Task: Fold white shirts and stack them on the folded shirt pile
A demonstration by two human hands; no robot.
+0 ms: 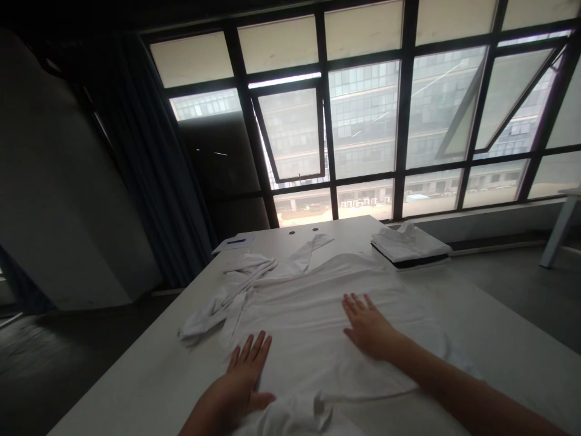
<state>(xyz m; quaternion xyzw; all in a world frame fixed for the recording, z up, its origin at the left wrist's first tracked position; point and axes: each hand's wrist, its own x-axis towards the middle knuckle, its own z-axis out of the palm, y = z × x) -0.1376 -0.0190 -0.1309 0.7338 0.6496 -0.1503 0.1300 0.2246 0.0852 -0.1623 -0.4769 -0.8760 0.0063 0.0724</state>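
Note:
A white long-sleeved shirt (318,339) lies spread out on a white table (136,363). One sleeve (209,315) is crumpled at the left, and more bunched cloth (290,418) sits at the near edge. My left hand (247,369) rests on the near left part of the shirt, fingers stretched out and thumb apart. Farther right, my right hand (367,327) lies flat on the middle of the fabric with its fingers extended. Neither hand grips anything.
Folded white garments with a dark one beneath form a stack (413,242) at the table's far right. A blue pen (236,241) lies on paper at the far left corner. Large windows (363,121) stand behind the table, with a dark curtain (149,181) at the left.

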